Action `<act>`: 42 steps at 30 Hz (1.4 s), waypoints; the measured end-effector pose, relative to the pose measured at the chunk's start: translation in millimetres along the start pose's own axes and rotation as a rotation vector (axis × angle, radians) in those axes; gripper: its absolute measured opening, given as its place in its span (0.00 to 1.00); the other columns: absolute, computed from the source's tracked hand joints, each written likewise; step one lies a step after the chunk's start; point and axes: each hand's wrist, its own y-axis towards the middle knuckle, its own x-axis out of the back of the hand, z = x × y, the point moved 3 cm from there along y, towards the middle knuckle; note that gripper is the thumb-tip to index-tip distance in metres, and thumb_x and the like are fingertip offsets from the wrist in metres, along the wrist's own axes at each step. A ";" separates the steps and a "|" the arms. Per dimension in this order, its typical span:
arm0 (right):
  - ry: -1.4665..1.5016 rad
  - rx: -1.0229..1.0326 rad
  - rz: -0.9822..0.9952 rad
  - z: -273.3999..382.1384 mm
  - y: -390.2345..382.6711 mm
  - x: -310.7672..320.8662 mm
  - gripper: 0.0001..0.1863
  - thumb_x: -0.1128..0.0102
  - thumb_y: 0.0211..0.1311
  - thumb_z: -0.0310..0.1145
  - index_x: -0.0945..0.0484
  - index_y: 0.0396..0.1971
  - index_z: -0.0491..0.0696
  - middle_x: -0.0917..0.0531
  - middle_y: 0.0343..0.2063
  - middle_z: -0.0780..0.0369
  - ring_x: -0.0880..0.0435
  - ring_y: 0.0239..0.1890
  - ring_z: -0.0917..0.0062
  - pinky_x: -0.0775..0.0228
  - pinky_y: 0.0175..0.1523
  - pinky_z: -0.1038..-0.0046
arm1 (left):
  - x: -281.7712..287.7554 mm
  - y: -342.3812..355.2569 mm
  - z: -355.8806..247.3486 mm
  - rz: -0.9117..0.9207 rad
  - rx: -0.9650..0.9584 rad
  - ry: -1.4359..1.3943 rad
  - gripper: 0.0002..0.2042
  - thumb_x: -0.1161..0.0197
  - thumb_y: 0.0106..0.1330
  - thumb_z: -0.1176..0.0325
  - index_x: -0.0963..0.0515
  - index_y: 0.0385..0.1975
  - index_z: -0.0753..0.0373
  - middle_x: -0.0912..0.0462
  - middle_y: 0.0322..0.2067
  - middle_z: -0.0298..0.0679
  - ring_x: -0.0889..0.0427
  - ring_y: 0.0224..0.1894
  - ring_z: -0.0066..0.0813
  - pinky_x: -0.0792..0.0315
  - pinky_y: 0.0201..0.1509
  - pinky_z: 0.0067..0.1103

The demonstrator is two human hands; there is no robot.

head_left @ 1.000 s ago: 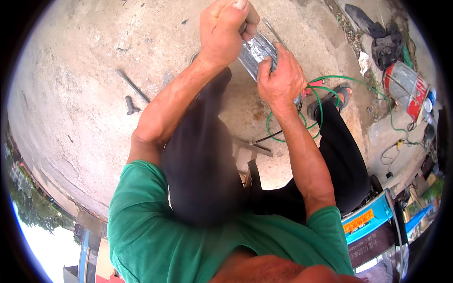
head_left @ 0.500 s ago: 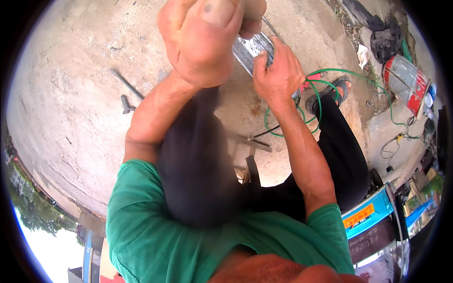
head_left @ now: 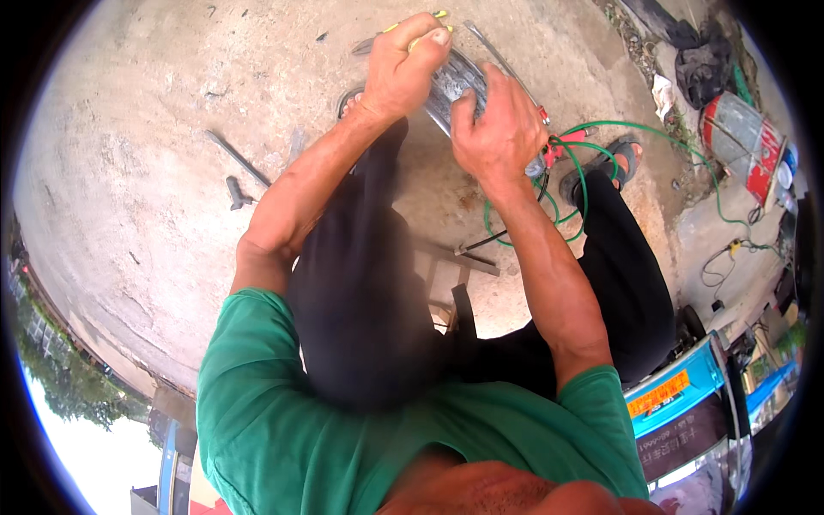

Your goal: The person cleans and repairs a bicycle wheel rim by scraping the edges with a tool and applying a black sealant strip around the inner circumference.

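My left hand (head_left: 405,67) is closed on a yellow-handled tool (head_left: 440,17) with a dark metal end, largely hidden by my fingers. It is at the upper end of a long, scuffed silver-grey metal piece (head_left: 455,77). My right hand (head_left: 498,133) grips that piece lower down, thumb and fingers bent over it. A slim metal bar (head_left: 485,43) lies just beyond the piece. Beside my right hand are a red object (head_left: 566,142), partly hidden, and loops of green hose (head_left: 584,206). Below, between my legs, is a low frame (head_left: 463,266) of grey bars.
On the concrete floor (head_left: 154,223) at left lie a long bar (head_left: 237,157) and a T-shaped tool (head_left: 238,193). At right are a dented red-and-grey drum (head_left: 745,150), dark cloths (head_left: 699,64), cables and a turquoise vehicle part (head_left: 678,390). My sandalled foot (head_left: 627,163) is beside the hose.
My left hand swung up close to the camera, then dropped back; the yellow tool in it now shows. My right hand has shifted slightly left along the metal piece.
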 end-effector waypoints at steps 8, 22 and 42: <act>-0.009 -0.013 0.027 -7.5 -4.2 8.2 0.20 0.38 0.56 0.35 0.19 0.48 0.42 0.15 0.32 0.53 0.15 0.34 0.54 0.24 0.39 0.56 | 46.7 32.3 -104.2 -0.033 -0.250 -0.795 0.19 0.56 0.79 0.55 0.33 0.30 0.62 0.28 0.23 0.43 0.30 0.22 0.28 0.30 0.31 0.24; -0.012 0.005 0.009 -0.2 -4.4 3.3 0.19 0.38 0.53 0.35 0.18 0.45 0.44 0.16 0.32 0.55 0.16 0.34 0.56 0.24 0.38 0.56 | 20.6 8.1 -28.8 -0.054 -0.198 -0.414 0.24 0.49 0.75 0.47 0.30 0.25 0.63 0.28 0.21 0.41 0.32 0.22 0.27 0.37 0.28 0.23; -0.011 0.029 -0.014 -1.2 -0.8 0.7 0.18 0.37 0.52 0.35 0.18 0.43 0.44 0.17 0.30 0.56 0.17 0.34 0.56 0.25 0.38 0.56 | 14.4 7.1 -56.8 -0.097 -0.403 -0.531 0.20 0.44 0.72 0.54 0.27 0.25 0.66 0.25 0.23 0.44 0.30 0.24 0.30 0.35 0.30 0.25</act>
